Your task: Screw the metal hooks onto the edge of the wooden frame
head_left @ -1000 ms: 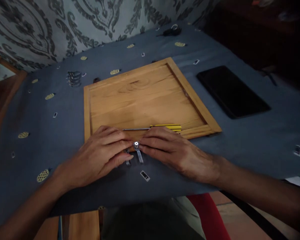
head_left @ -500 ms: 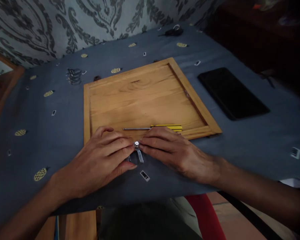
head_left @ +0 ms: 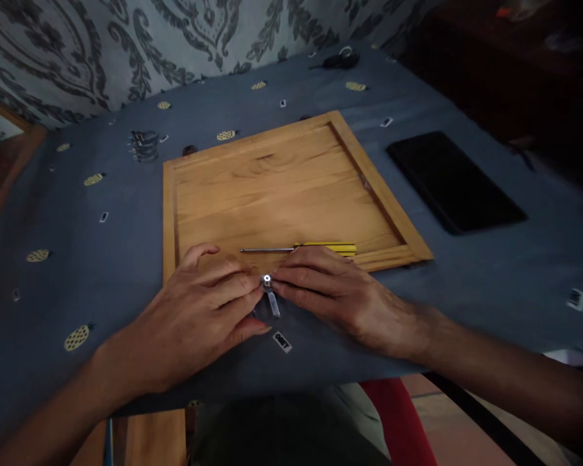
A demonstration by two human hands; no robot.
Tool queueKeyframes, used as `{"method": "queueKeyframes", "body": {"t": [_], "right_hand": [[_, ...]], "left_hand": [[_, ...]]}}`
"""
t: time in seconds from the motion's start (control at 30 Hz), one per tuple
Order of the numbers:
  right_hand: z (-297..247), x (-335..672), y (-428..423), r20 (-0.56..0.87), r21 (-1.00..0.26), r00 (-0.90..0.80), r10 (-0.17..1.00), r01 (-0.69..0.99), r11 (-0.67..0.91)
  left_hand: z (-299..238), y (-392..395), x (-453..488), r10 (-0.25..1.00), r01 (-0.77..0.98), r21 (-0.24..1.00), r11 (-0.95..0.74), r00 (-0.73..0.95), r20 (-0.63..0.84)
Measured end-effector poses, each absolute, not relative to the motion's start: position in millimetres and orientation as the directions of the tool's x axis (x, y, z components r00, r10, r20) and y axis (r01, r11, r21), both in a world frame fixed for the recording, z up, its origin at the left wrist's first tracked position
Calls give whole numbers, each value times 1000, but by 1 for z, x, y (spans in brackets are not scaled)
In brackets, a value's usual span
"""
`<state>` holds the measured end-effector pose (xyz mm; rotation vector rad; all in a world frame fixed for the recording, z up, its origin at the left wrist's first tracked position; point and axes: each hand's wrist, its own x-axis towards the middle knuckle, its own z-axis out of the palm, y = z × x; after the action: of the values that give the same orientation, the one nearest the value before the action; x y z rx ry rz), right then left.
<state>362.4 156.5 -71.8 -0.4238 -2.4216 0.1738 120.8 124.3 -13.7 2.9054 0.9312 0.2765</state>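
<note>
A small metal bracket with a bright cross-head screw is at the near edge of a framed wooden panel. My left hand pinches it from the left, fingers closed with the thumb below. From the right, the fingertips of my right hand press together against the same piece. Fingers cover part of the bracket, so how it meets the panel's edge cannot be made out. Just beyond my fingers, a screwdriver with a yellow and black handle lies on the panel, its shaft pointing left.
A blue patterned cloth covers the table. A dark phone or tablet lies to the right of the panel. Several small metal pieces sit at the left back, and dark keys with a ring at the far back.
My left hand has shifted slightly right and its fingers have moved a little around the bracket. The right hand keeps its hold, and the panel and screwdriver stay put.
</note>
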Motion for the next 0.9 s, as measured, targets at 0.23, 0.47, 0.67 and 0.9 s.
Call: {"method": "queueKeyframes", "body": {"t": [0.23, 0.47, 0.67, 0.9], "right_hand": [[-74, 363, 156, 589, -234, -726, 355, 268, 935], [-72, 364, 155, 573, -237, -732, 369, 283, 929], [-73, 363, 155, 580, -212, -732, 358, 289, 934], [-67, 373, 157, 588, -241, -715, 379, 292, 926]], "left_hand": [[-14, 119, 124, 598, 587, 112, -802, 789, 142], [-17, 117, 128, 630, 623, 97, -776, 760, 158], [-15, 117, 131, 622, 618, 80, -782, 767, 156], [-21, 114, 131, 641, 628, 129, -767, 746, 181]]}}
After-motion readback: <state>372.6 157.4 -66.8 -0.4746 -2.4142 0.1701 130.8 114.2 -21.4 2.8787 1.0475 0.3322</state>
